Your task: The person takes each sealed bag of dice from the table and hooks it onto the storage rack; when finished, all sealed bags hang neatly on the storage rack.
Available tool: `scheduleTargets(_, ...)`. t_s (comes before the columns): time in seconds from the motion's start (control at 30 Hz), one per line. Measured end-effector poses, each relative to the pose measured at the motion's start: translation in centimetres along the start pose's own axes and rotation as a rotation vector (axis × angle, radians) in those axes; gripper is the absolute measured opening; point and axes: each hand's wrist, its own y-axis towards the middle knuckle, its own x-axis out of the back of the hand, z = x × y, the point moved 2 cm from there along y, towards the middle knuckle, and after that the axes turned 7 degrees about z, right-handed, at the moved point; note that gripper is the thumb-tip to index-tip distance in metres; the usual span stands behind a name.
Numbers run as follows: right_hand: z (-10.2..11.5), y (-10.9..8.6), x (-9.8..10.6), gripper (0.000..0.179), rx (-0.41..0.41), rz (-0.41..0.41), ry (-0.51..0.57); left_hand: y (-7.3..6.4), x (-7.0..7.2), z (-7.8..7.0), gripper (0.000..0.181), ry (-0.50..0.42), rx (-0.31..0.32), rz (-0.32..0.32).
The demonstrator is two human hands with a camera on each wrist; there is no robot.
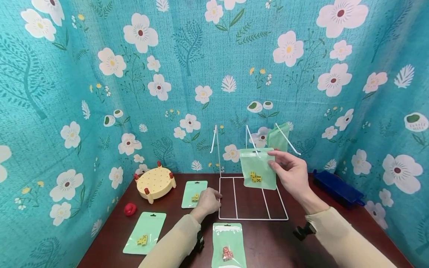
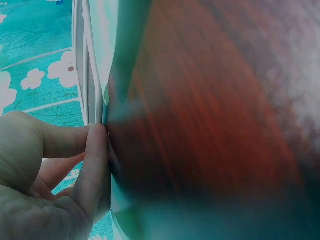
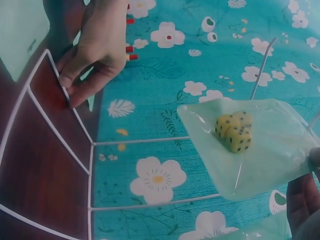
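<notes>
My right hand (image 1: 292,172) pinches the upper right corner of a green zip bag (image 1: 249,156) with yellow dice (image 3: 235,132) inside. The bag's top slot is at the middle prong of a white wire rack (image 1: 253,219); whether the prong passes through cannot be told. Behind it, another green bag (image 1: 278,138) hangs on the right prong. With thumb and finger, my left hand (image 1: 208,203) pinches the left wire of the rack's base. Beside that hand lies a green bag with yellow dice (image 1: 190,188).
A green bag with red dice (image 1: 228,238) lies in front of the rack, and one with yellow dice (image 1: 147,223) at front left. A cream round stand with red-tipped pegs (image 1: 155,182), a small red object (image 1: 130,209) and a blue tray-like object (image 1: 338,188) stand at the sides.
</notes>
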Motion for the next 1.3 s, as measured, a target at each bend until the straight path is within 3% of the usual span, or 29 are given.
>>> scheduleTargets(0.3, -0.6, 1.4, -0.8, 0.025, -0.061, -0.036, -0.001, 0.6, -0.4, 0.9, 0.028, 0.013, -0.035, -0.017)
scheduleTargets(0.47, -1.3, 2.3, -1.0, 0.026, -0.114, -0.045, -0.018, 0.2, -0.2, 0.2, 0.028, -0.010, 0.004, -0.003)
scheduleTargets(0.67, -2.0, 3.1, -1.5, 0.028, -0.171, -0.088, -0.017, 0.1, -0.2, -0.2, 0.026, 0.027, 0.013, -0.023)
scheduleTargets(1.0, -2.7, 4.4, -2.3, 0.028, -0.157, -0.148, -0.016, 0.0, -0.2, -0.3, 0.028, 0.003, 0.033, -0.010)
scheduleTargets(1.3, -3.2, 4.9, -2.4, 0.026, -0.165, -0.183, -0.082, 0.0, -0.3, -0.2, 0.028, -0.007, 0.043, -0.006)
